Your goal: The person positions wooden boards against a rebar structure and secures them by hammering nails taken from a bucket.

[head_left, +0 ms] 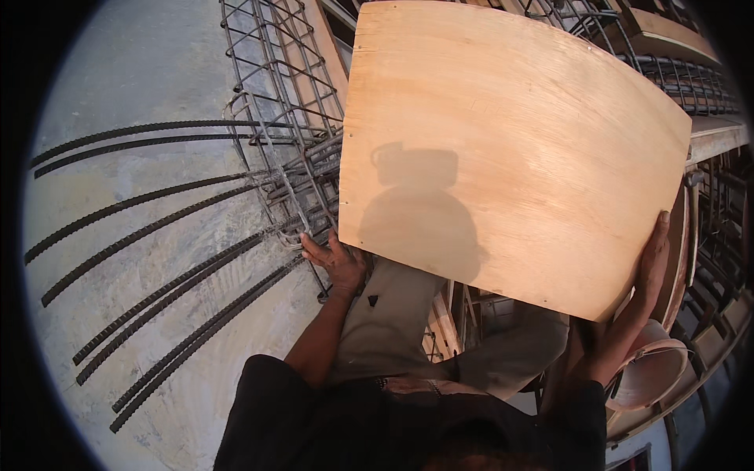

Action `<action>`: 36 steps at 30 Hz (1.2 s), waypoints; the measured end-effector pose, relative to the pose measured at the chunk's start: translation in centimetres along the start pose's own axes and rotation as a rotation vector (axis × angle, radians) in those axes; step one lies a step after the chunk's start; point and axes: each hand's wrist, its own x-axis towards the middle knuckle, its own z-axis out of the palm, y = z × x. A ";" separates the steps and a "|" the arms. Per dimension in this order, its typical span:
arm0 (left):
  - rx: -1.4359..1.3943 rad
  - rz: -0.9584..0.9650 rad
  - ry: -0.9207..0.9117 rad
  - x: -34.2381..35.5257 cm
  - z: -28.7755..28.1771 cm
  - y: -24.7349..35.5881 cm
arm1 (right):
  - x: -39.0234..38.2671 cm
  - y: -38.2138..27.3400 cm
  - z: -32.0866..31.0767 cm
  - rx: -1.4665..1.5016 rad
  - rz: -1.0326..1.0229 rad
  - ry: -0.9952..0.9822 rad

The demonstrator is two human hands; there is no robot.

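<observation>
Head view: they're apparently positioning a tan, four-sided plywood panel (pixel 518 157), right hand (pixel 652 255) at its four o'clock, grip unclear, left hand (pixel 344 268) spread near eight; steadying seems next.

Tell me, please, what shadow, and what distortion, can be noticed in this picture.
Head view: a head-shaped shadow with a boxy top falls on the sunlit wooden panel; head view: fisheye curves the panel's edges and ribbed bars, with blackened corners.
</observation>
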 end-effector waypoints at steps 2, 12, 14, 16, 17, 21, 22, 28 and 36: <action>-0.012 -0.011 0.010 -0.1 -0.1 -0.3 | -0.3 -0.5 0.2 -0.041 -0.038 0.057; 0.002 0.140 0.168 0.2 2.3 -3.4 | -1.8 -2.4 0.0 -0.039 -0.146 0.040; 0.011 0.194 0.215 0.6 3.0 -3.8 | -2.4 -3.1 -0.2 0.025 -0.141 0.064; 0.069 0.123 0.168 0.9 3.1 -3.7 | -1.7 -2.8 -0.2 -0.053 -0.119 0.054; 0.055 0.128 0.203 0.8 3.2 -3.6 | -1.9 -3.0 -0.5 -0.063 -0.122 0.060; 0.077 0.149 0.252 1.0 4.0 -4.5 | -1.8 -3.1 -0.8 -0.089 -0.110 0.076; 0.091 0.160 0.274 1.0 3.9 -4.5 | -1.7 -2.9 -0.8 -0.116 -0.102 0.090; 0.191 0.189 0.300 0.6 3.4 -4.5 | -1.7 -1.9 0.1 -0.045 -0.019 0.084; 0.287 0.201 0.402 0.6 4.3 -5.6 | -1.9 -2.5 -0.3 -0.044 -0.013 0.097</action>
